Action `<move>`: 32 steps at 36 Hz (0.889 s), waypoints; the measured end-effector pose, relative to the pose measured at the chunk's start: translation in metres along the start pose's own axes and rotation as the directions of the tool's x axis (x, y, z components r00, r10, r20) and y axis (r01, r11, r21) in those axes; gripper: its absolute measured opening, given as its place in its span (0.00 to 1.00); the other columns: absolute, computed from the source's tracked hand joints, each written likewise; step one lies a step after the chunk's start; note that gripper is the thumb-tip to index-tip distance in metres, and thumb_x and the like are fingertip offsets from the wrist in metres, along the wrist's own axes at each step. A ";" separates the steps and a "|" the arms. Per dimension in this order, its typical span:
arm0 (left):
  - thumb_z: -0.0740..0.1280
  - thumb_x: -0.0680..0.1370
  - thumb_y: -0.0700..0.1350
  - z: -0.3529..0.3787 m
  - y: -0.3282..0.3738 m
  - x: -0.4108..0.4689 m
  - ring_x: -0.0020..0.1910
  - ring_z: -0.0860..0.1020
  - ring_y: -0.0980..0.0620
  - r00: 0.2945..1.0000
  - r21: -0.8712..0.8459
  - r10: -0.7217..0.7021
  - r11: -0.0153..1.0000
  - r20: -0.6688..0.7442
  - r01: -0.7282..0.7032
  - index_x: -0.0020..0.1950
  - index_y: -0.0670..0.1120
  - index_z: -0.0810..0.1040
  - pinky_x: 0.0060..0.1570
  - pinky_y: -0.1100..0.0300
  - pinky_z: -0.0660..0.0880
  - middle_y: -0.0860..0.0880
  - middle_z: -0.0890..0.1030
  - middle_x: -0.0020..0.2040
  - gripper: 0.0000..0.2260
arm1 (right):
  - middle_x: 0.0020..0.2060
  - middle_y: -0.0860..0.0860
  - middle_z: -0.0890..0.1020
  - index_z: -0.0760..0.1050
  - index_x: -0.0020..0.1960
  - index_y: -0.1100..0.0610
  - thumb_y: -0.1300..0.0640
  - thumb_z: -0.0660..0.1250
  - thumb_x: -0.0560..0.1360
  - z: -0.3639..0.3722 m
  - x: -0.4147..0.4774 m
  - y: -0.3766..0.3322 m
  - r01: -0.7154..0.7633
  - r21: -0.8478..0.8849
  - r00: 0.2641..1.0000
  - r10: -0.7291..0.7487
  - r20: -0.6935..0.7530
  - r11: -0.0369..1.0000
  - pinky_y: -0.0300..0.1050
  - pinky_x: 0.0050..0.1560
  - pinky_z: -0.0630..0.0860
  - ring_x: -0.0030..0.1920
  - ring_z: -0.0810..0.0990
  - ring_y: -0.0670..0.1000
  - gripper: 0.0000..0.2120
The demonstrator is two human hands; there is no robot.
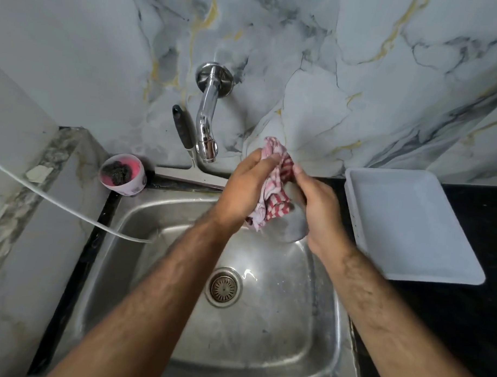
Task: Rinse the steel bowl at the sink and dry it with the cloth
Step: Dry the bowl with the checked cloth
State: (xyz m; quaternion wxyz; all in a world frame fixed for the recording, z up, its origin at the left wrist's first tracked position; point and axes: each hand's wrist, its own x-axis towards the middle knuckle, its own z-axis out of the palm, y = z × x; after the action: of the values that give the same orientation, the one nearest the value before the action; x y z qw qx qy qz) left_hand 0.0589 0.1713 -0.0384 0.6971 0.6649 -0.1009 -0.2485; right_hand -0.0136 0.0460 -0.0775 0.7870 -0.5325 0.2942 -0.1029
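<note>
Both your hands are raised over the back of the steel sink (145,213), just in front of the tap (207,122). Your left hand (243,185) is closed around a bunched red-and-white checked cloth (272,194), fingers curled over its top, thumb side toward you. The cloth presses into the steel bowl (292,226), which is tilted on edge between the two hands; only a blurred grey arc of it shows below the cloth. Your right hand (321,210) grips the bowl from the right side, fingers wrapped over its rim, partly closed. Tap: no water stream visible. The sink basin shows wet glints near the drain (223,287). On the back ledge, left of the tap, a squeegee (186,158) leans against the marble wall, and a pink cup (123,175) holding a dark scrubber stands at the corner. A white hose (58,203) runs from the left into the basin. On the black desk (462,322) to the right lies a white tray (404,222), well apart from your hands.
</note>
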 end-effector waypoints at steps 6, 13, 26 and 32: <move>0.60 0.85 0.54 0.002 0.000 -0.003 0.58 0.87 0.47 0.983 -0.323 -0.103 0.945 -0.155 0.048 0.68 0.44 0.80 0.60 0.50 0.82 0.44 0.88 0.59 0.19 | 0.68 0.66 0.84 0.81 0.70 0.61 0.35 0.72 0.78 0.005 0.004 -0.001 -0.245 0.496 0.955 0.296 -0.025 0.833 0.73 0.74 0.75 0.67 0.83 0.71 0.34; 0.60 0.85 0.54 -0.006 -0.015 -0.006 0.46 0.89 0.49 0.959 -0.395 -0.256 0.899 -0.119 0.190 0.53 0.43 0.89 0.43 0.59 0.85 0.44 0.90 0.47 0.21 | 0.63 0.63 0.88 0.87 0.62 0.55 0.32 0.70 0.77 -0.003 -0.005 0.014 -0.257 0.344 0.962 0.273 0.002 0.903 0.64 0.69 0.79 0.64 0.85 0.66 0.29; 0.59 0.86 0.54 -0.015 -0.024 -0.008 0.56 0.88 0.46 0.949 -0.406 -0.216 0.908 -0.229 0.108 0.68 0.42 0.80 0.53 0.50 0.84 0.43 0.89 0.56 0.21 | 0.62 0.64 0.87 0.84 0.67 0.57 0.36 0.67 0.81 0.016 0.001 0.009 -0.428 0.392 0.901 0.416 0.121 0.814 0.71 0.70 0.77 0.60 0.85 0.67 0.28; 0.59 0.87 0.52 0.007 -0.051 -0.046 0.48 0.87 0.59 0.912 0.226 0.290 0.947 -0.289 -0.229 0.61 0.54 0.76 0.49 0.64 0.81 0.56 0.88 0.47 0.08 | 0.58 0.62 0.89 0.77 0.75 0.61 0.35 0.62 0.84 0.034 -0.010 0.018 -0.287 0.585 0.928 0.371 -0.025 0.759 0.53 0.60 0.85 0.61 0.88 0.60 0.33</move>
State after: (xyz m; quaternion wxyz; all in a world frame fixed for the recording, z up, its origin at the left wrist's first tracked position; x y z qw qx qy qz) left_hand 0.0058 0.1876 -0.0791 0.6655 0.7393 -0.0978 -0.0323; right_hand -0.0056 0.0846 -0.0816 0.8930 -0.2032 0.3928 -0.0831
